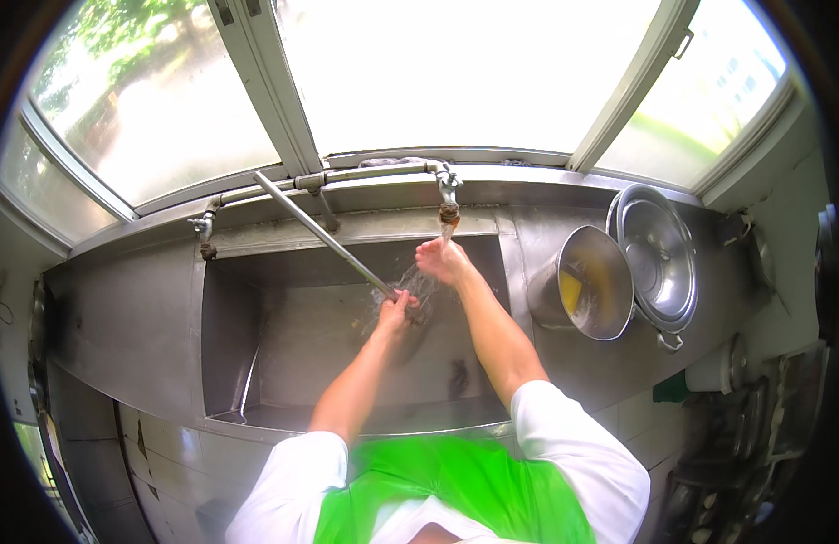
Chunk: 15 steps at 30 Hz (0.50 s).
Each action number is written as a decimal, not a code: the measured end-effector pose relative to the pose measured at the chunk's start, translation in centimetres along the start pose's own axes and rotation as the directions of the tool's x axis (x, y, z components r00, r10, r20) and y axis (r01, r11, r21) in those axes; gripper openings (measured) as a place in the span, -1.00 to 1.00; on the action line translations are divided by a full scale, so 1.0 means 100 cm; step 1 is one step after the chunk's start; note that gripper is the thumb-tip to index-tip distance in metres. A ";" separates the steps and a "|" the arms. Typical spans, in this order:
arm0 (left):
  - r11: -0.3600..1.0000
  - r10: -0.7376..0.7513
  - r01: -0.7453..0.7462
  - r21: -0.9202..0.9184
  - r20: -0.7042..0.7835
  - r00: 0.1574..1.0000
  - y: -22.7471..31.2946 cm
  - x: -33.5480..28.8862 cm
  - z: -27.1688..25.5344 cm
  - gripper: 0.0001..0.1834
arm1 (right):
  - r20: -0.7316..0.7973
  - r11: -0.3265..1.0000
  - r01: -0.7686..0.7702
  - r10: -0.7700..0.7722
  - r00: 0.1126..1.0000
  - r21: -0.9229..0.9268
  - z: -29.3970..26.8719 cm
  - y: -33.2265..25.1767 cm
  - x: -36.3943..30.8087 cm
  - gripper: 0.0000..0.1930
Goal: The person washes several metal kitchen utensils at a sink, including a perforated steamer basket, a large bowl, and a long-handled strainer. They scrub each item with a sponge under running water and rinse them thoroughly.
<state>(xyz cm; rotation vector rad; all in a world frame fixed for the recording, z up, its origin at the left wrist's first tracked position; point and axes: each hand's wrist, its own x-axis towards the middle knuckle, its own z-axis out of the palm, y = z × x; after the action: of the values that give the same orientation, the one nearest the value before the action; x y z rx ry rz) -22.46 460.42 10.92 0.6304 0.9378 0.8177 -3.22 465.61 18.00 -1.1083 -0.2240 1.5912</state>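
My left hand (395, 310) is wrapped round the lower part of a long metal handle (321, 234). The handle slants up and left out of the sink (342, 358), its far end reaching over the water pipe. Whatever is on its lower end is blurred by splashing water, so I cannot make out its kind. Just below the running tap (448, 195) is my right hand (444, 260), its fingers stretched out to the left and nothing in them. Water falls on that hand and sprays down toward my left hand.
On the counter right of the sink stand a tall metal pot (578, 286) with something yellow inside and wide metal basins (660, 258). Another tap (204, 231) hangs at the left end of the pipe (365, 172). Windows (456, 82) line the back.
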 end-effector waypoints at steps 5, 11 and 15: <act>0.954 0.299 -0.298 0.026 -0.113 0.947 0.071 0.047 0.027 -0.84 | 0.255 1.000 -0.007 0.008 0.967 -0.002 0.032 -0.010 -0.027 -0.69; 0.752 0.658 -0.658 0.036 -0.068 0.750 0.238 -0.002 0.127 -0.54 | 0.091 0.995 0.040 -0.048 0.995 0.089 0.008 -0.002 -0.017 -0.69; 0.746 0.647 -0.664 -0.052 -0.181 0.741 0.251 -0.012 0.096 -0.34 | 0.182 0.981 0.050 -0.085 0.980 0.187 0.037 -0.011 -0.029 -0.59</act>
<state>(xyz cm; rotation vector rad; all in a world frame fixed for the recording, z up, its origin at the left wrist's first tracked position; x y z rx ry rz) -22.59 472.01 35.15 0.8244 0.7925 1.5682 -5.44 464.97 22.23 -0.8013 -0.2353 1.6221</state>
